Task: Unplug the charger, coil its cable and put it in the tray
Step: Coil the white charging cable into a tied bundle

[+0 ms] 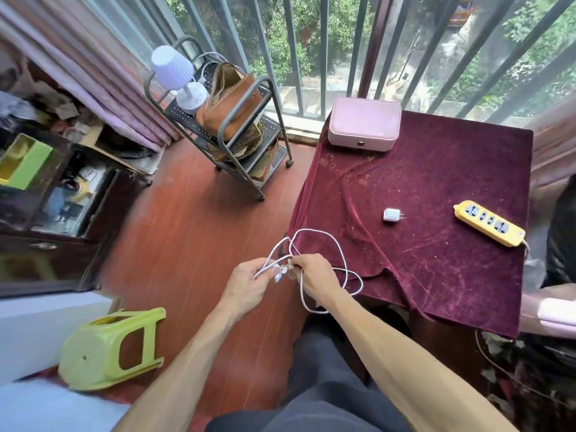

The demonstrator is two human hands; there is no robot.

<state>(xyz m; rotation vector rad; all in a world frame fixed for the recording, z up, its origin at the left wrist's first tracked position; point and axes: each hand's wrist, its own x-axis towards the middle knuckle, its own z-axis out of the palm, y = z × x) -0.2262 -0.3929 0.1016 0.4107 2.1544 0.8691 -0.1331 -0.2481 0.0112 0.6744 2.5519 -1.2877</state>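
Observation:
A small white charger block lies unplugged on the dark red tablecloth, prongs pointing right. The yellow power strip lies further right with nothing plugged into it. The white cable hangs in loose loops off the table's near left corner. My left hand and my right hand both grip the cable where the loops meet, close together, in front of the table. A white connector end shows between my hands.
A pink closed case sits at the table's back left. A metal trolley holds a lamp and a brown bag to the left. A green stool lies tipped on the wooden floor. Window bars run behind.

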